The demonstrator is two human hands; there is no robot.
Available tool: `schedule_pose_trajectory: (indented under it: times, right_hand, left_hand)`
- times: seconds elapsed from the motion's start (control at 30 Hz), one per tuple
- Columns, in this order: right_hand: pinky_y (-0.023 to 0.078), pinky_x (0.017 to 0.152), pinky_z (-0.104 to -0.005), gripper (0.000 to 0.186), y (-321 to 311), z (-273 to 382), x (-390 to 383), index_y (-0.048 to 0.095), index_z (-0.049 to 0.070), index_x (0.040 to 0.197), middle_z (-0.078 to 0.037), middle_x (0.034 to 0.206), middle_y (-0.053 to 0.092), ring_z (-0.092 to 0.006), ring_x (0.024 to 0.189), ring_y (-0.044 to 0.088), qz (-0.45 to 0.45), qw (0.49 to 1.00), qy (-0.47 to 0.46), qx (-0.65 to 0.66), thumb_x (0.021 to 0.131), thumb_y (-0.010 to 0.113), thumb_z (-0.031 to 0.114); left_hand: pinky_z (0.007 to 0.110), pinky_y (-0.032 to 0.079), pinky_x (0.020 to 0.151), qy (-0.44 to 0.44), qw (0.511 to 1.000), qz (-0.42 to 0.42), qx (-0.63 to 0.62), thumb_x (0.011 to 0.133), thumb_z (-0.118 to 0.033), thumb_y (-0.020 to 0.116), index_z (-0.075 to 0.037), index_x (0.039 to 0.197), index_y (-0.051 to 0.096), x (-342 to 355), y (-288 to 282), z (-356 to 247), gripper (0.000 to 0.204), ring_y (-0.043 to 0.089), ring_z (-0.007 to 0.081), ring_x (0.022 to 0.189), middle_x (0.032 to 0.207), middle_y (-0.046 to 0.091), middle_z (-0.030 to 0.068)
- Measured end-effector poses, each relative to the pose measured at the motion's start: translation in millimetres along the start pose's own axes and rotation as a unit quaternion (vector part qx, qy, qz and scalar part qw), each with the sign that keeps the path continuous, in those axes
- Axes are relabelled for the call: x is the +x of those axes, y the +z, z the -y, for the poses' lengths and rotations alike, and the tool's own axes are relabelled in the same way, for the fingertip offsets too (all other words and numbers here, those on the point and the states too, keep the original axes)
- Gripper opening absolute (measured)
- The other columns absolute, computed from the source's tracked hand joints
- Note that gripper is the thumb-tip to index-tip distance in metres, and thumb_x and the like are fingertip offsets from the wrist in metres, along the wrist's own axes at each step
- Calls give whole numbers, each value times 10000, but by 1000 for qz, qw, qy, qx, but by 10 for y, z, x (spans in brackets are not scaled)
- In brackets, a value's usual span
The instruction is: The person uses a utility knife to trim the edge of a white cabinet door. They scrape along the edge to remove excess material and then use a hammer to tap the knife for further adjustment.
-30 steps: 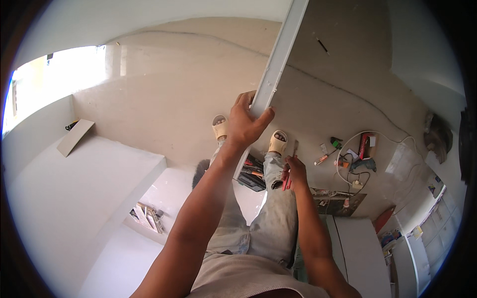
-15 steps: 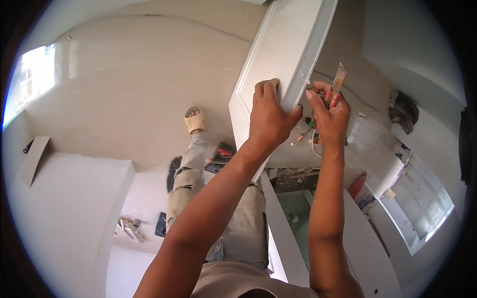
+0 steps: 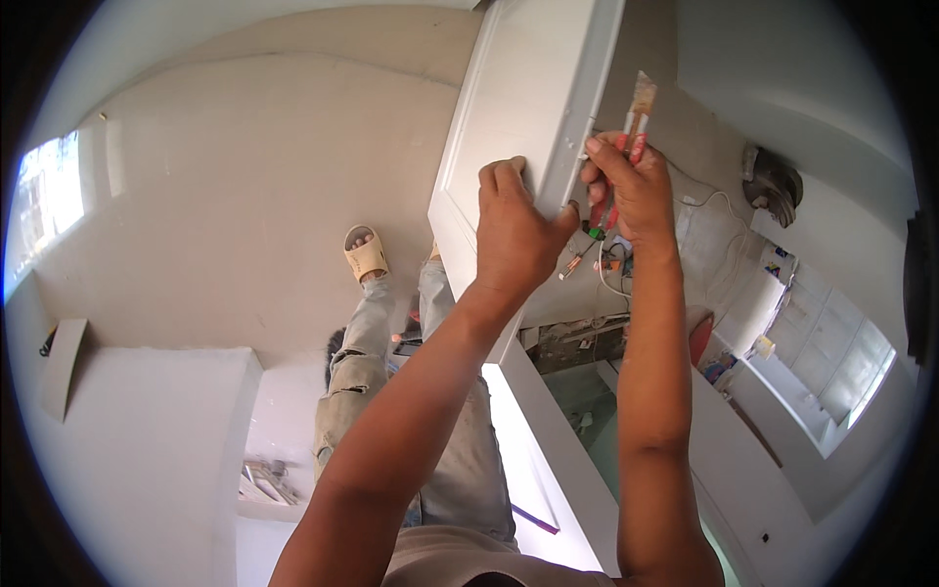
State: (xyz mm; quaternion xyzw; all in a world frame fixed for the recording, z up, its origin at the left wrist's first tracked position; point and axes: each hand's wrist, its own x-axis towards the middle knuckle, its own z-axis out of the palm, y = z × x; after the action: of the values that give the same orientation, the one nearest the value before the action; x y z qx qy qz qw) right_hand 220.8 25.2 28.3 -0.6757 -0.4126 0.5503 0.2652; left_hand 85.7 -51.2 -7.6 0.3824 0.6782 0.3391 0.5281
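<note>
A long white panel (image 3: pixel 509 88) with a raised border, like a door, slants up and away in front of me. My left hand (image 3: pixel 521 230) is closed over its near part, fingers on the white face and thumb at the grey edge strip (image 3: pixel 577 108). My right hand (image 3: pixel 634 188) is held beside that edge, closed around a red-handled knife (image 3: pixel 636 147). The knife's flat, stained blade points up, away from the panel. Right thumb and fingertips meet close to the edge, where small white bits show; whether they touch it I cannot tell.
My sandalled foot (image 3: pixel 366 252) stands on the beige floor (image 3: pixel 245 196) at left. Right of the panel lie cables (image 3: pixel 719 201) and a dark round object (image 3: pixel 773 186). A white ledge (image 3: pixel 147 391) with a leaning board (image 3: pixel 65 367) is at lower left.
The view has shifted, so panel and hands sit farther left. My right hand's fingers have drawn in closer to the panel's edge, and the knife stands more upright. The left hand keeps its hold.
</note>
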Motion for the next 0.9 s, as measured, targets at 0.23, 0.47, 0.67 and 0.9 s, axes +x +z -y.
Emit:
schedule_pose_trajectory:
  times: [0.23, 0.47, 0.67, 0.9]
  right_hand:
    - [455, 437, -287, 405, -6, -835, -281, 620, 39, 940, -69, 702, 616, -156, 499, 584, -132, 965, 71, 217, 991, 683, 436]
    - [458, 415, -302, 353, 551, -2154, -1040, 633, 23, 940, -50, 651, 588, -162, 445, 549, -120, 901, 224, 350, 1003, 643, 369]
    - [464, 427, -304, 247, 823, -2953, -872, 641, 41, 941, -51, 663, 606, -159, 466, 566, -152, 827, 244, 483, 980, 668, 284]
    - [452, 425, -296, 256, 314, -2887, 117, 629, 60, 928, -55, 692, 621, -147, 479, 571, -129, 895, 83, 418, 990, 665, 306]
  left_hand:
    - [470, 477, 1017, 55, 997, -8, 55, 841, -228, 784, 80, 1387, 418, 28, -59, -10, 726, 543, 428, 1221, 1328, 483, 260]
    - [472, 556, 918, 140, 985, -11, 98, 878, -215, 780, -25, 1450, 373, -46, -190, 13, 728, 598, 404, 1205, 1359, 468, 240]
    - [476, 580, 883, 278, 920, 15, 275, 887, -217, 775, -70, 1400, 438, -2, -425, 37, 631, 640, 431, 1150, 1372, 460, 240]
    - [439, 594, 840, 278, 901, 28, 331, 860, -116, 724, -14, 1339, 516, 101, -497, -129, 531, 630, 326, 1131, 1340, 491, 197]
